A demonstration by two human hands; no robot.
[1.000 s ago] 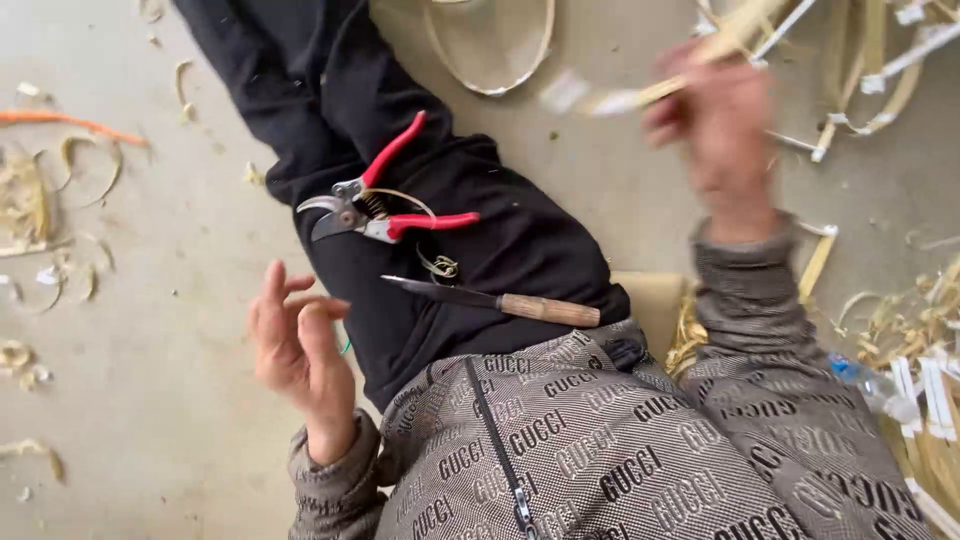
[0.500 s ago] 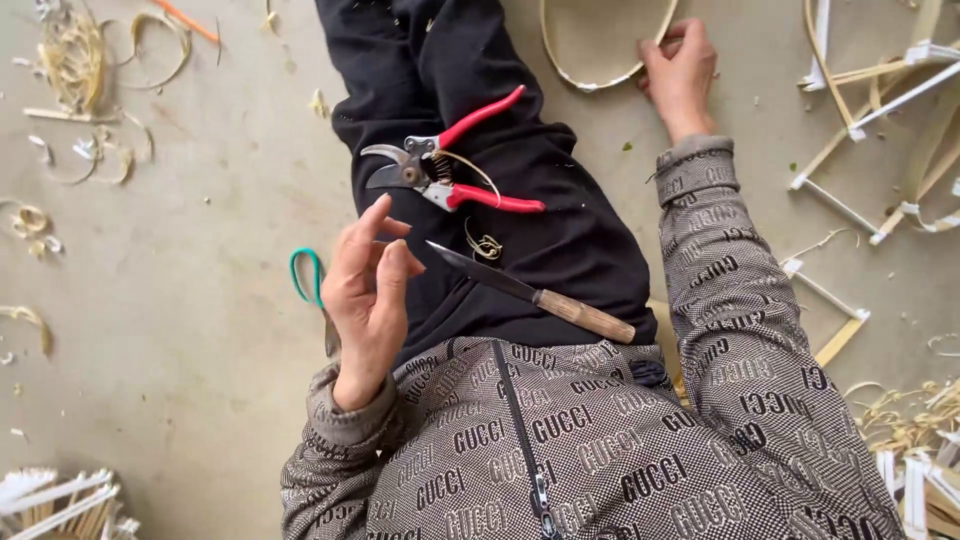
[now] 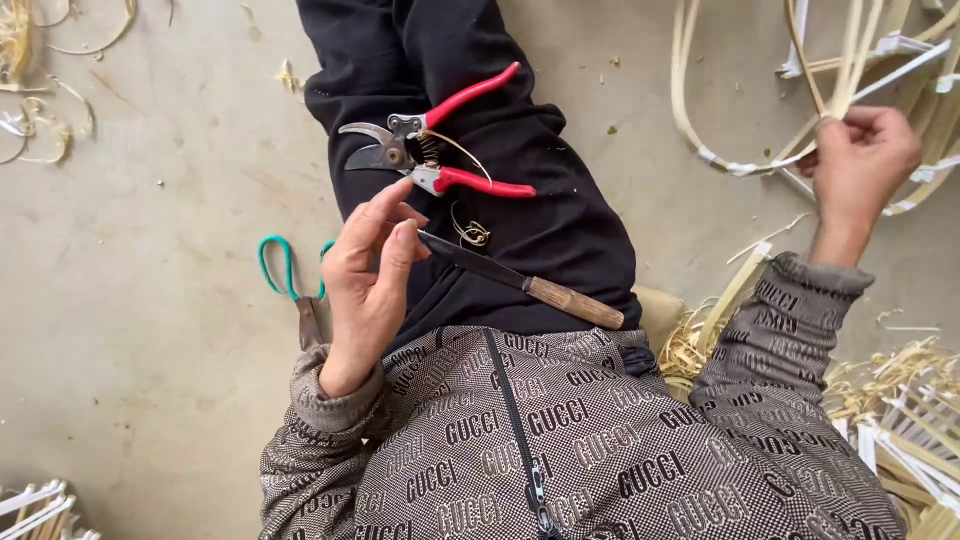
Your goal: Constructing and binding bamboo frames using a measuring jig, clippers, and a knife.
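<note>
I sit on a concrete floor with my legs in black trousers (image 3: 480, 110) stretched out. Red-handled pruning shears (image 3: 430, 150) lie on my thigh. A knife with a wooden handle (image 3: 520, 280) lies across my lap below them. My left hand (image 3: 370, 280) hovers over my left thigh, fingers loosely curled, fingertips by the knife's blade tip, holding nothing. My right hand (image 3: 860, 165) is stretched out to the right and pinches thin bamboo strips (image 3: 830, 70) from a bundle on the floor.
Green-handled scissors (image 3: 290, 285) lie on the floor beside my left hand. Bent bamboo hoops and taped strip bundles (image 3: 900, 60) fill the upper right. Shavings (image 3: 40, 120) lie at the upper left; more taped strips (image 3: 920, 440) at the lower right and lower left corner.
My right hand has swung from the hoop ahead of me out to the right and taken hold of bamboo strips. My left hand stays over my thigh near the knife.
</note>
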